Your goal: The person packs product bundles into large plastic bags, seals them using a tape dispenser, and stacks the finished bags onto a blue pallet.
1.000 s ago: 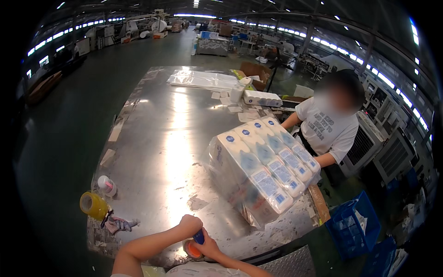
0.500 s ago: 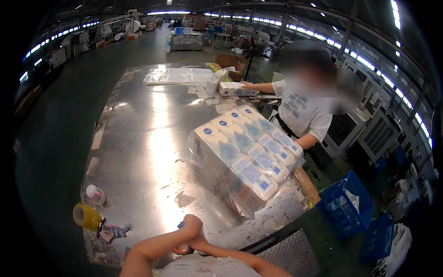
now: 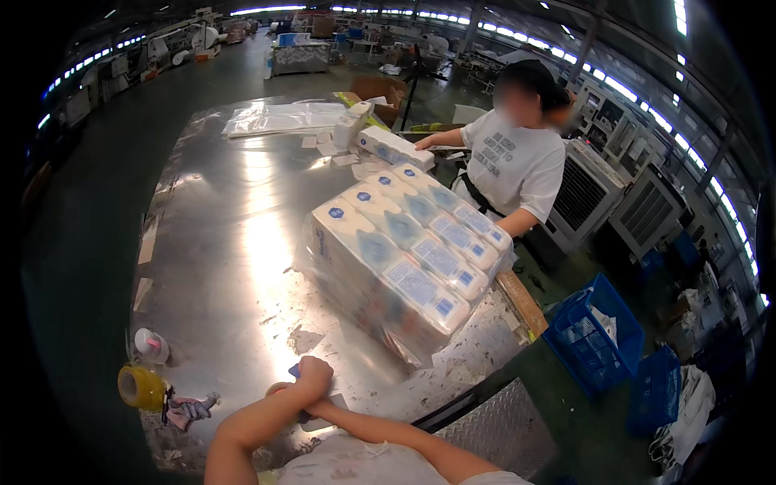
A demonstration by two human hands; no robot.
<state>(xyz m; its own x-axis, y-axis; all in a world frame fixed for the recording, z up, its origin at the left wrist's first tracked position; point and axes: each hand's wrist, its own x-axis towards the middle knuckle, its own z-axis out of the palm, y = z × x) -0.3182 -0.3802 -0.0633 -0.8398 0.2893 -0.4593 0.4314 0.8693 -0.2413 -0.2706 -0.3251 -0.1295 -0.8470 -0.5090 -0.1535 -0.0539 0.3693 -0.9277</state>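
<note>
Near the table's front edge, my left hand (image 3: pixel 314 378) is closed in a fist around a tape dispenser, its blue part (image 3: pixel 294 371) poking out past the knuckles. A pale tan roll edge (image 3: pixel 279 388) shows beside my left wrist. My right hand (image 3: pixel 318 407) lies just below, against the dispenser; my left forearm hides its fingers. Ahead and to the right sits a large clear-wrapped bale of tissue packs (image 3: pixel 404 250), white and blue, turned at an angle. A co-worker (image 3: pixel 513 153) stands behind it, one hand at its far right side, the other on a smaller white pack (image 3: pixel 396 149).
The metal table (image 3: pixel 218 267) carries a yellow tape roll (image 3: pixel 140 387), a white bottle (image 3: pixel 151 345) and a grey-pink cloth (image 3: pixel 191 411) at left. Flat plastic bags (image 3: pixel 283 118) lie at the far end. Blue crates (image 3: pixel 594 335) stand on the floor at right.
My view has shifted, so the scene sits a little left and higher. The dispenser has turned in my hands, its roll now left of my wrist. The co-worker's smaller pack has tilted.
</note>
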